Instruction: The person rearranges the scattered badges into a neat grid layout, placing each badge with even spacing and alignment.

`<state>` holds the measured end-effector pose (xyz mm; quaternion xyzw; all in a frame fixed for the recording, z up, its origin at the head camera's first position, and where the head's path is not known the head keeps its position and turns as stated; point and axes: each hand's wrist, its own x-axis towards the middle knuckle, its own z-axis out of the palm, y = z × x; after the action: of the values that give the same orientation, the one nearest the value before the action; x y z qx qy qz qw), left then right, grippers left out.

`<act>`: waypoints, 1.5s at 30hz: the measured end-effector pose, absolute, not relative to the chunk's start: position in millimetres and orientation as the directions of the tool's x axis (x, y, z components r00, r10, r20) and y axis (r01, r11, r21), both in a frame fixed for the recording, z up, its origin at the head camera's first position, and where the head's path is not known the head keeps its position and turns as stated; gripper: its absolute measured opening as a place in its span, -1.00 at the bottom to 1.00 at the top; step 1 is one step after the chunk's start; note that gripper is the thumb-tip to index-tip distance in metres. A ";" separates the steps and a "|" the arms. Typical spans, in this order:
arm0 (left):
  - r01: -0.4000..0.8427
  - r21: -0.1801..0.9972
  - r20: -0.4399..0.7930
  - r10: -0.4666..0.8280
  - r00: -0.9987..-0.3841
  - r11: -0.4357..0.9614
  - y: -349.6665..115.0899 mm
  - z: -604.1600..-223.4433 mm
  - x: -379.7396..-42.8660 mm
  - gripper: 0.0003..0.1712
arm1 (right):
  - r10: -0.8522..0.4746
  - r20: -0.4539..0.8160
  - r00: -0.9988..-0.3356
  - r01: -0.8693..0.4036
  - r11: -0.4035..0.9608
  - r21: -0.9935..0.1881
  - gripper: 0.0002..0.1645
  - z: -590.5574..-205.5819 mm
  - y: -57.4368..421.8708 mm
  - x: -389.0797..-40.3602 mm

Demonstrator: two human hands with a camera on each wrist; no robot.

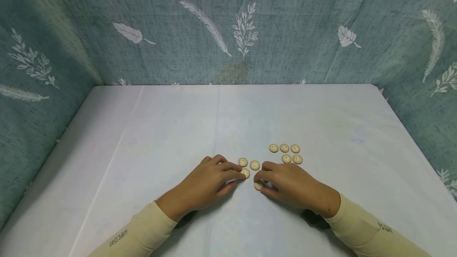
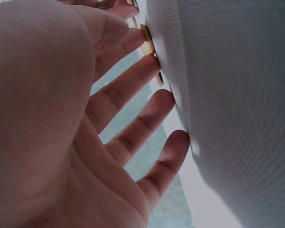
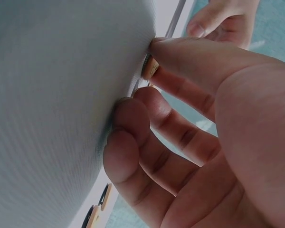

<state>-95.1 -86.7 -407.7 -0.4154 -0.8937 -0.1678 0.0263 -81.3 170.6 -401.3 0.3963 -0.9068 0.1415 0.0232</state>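
Note:
Small round pale wooden buttons lie on the white table. My left hand (image 1: 217, 177) rests with fingers spread and fairly straight, its fingertips on the edge of one button (image 1: 246, 172). In the left wrist view the fingertips (image 2: 165, 97) reach down to the cloth. My right hand (image 1: 285, 181) pinches another button (image 3: 152, 68) between thumb and forefinger, close over the table. Its other fingers are curled against the cloth in the right wrist view. Between and just beyond the hands lie two more buttons, a left one (image 1: 242, 162) and a right one (image 1: 255, 165).
Beyond the right hand several buttons (image 1: 284, 148) lie in two short rows. The white cloth-covered table (image 1: 171, 118) spreads around the hands. Green leaf-patterned fabric (image 1: 285, 31) walls it at the back and both sides.

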 end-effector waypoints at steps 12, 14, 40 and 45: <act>0.744 0.279 0.170 0.731 -0.661 0.607 -88.0 -407.7 -95.8 -0.73 | -0.708 0.147 -0.690 -0.722 0.659 -0.210 -0.84 -399.0 170.0 -83.8; 0.745 0.282 0.169 0.733 -0.659 0.604 -87.9 -407.4 -96.0 -0.74 | -0.706 0.142 -0.694 -0.718 0.662 -0.214 -0.84 -398.7 170.3 -84.1; 0.737 0.294 0.130 0.738 -0.662 0.609 -86.3 -406.9 -95.5 -0.73 | -0.661 0.123 -0.740 -0.671 0.718 -0.185 -0.83 -398.2 173.9 -85.0; 0.740 0.284 0.147 0.735 -0.661 0.609 -86.6 -408.0 -95.8 -0.73 | -0.648 0.144 -0.748 -0.664 0.729 -0.167 -0.80 -398.6 176.2 -87.7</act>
<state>-95.8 -86.6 -408.0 -0.4114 -0.8969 -0.1620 0.0078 -87.7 176.2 -398.6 0.3532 -0.9289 0.1045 0.0378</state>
